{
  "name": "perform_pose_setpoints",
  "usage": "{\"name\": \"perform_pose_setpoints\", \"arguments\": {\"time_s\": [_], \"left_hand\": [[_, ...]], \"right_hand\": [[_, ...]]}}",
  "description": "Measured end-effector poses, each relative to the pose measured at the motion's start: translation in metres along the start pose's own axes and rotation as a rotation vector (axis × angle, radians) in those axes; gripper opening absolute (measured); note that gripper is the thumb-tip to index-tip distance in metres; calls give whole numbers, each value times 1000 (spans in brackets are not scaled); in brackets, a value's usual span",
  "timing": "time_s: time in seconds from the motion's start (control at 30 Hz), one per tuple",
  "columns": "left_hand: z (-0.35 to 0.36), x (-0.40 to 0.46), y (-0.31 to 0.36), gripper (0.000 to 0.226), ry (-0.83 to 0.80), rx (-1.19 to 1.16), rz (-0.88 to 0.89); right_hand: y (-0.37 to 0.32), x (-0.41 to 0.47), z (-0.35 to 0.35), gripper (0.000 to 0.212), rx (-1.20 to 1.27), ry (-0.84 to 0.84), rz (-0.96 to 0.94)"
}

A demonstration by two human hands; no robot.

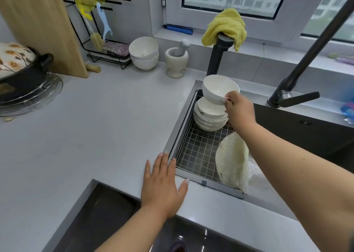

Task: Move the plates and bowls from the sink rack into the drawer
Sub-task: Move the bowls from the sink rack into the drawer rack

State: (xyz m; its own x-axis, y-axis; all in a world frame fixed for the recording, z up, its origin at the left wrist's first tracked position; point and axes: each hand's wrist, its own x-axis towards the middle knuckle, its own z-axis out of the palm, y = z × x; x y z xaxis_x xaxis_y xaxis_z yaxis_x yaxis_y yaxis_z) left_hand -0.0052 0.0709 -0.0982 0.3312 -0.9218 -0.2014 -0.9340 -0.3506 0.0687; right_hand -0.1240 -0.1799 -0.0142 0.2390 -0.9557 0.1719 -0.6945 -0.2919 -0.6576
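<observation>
We judge the task barely begun: our right hand (236, 106) pinches one bowl (219, 88) above the stack of bowls (209, 117) in the sink rack (193, 152), while our left hand (162, 182) rests flat and empty at the tabletop (95, 127) edge.

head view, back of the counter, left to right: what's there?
Lidded pot → wooden board → wire utensil rack → stacked white bowls → mortar and pestle → yellow cloth on the black spout → black faucet.

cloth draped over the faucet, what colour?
Yellow. The cloth hangs over the black faucet; clearest in the head view.
</observation>
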Motion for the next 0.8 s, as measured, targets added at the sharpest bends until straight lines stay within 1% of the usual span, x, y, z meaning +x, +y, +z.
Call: {"name": "perform_pose_setpoints", "arguments": {"time_s": [0.13,0.17,0.2,0.23,0.33,0.4,0.43,0.47,0.53,0.57,0.6,0.67,0.73,0.8], "left_hand": [[2,-2,-3,82,9,-34,6],[1,-2,-4,81,5,-68,10],[-3,-1,-5,79,3,-152,6],[-8,-1,-6,75,19,-319,-15],[-35,-15,-3,50,90,-992,-184],[-52,-35,3,40,93,-1260,-220],[-58,-46,7,37,101,-1394,-224],[-64,-59,12,38,103,-1540,-236],[-77,-86,23,47,82,-1813,-243],[-80,-100,27,48,64,-1878,-240],[-81,-114,32,47,54,-1888,-242],[-76,-141,36,40,96,-1850,-289],[-68,-168,35,35,188,-1816,-399],[-63,-198,30,36,251,-1834,-492]], "right_hand": [[-12,-47,-25,10,92,88,-154],[-14,-62,-31,9,109,94,-183],[-15,-78,-35,7,126,94,-204],[-15,-93,-40,4,140,90,-219],[-13,-136,-50,2,188,52,-265],[-10,-166,-56,3,185,34,-338],[-9,-182,-59,4,164,28,-386],[-5,-199,-61,6,141,20,-435],[2,-229,-62,10,124,-11,-524],[4,-243,-63,11,133,-41,-569],[6,-256,-63,12,145,-79,-616],[6,-279,-64,15,166,-176,-686],[-1,-303,-68,19,234,-291,-647],[-15,-326,-71,27,411,-444,-503]]}}
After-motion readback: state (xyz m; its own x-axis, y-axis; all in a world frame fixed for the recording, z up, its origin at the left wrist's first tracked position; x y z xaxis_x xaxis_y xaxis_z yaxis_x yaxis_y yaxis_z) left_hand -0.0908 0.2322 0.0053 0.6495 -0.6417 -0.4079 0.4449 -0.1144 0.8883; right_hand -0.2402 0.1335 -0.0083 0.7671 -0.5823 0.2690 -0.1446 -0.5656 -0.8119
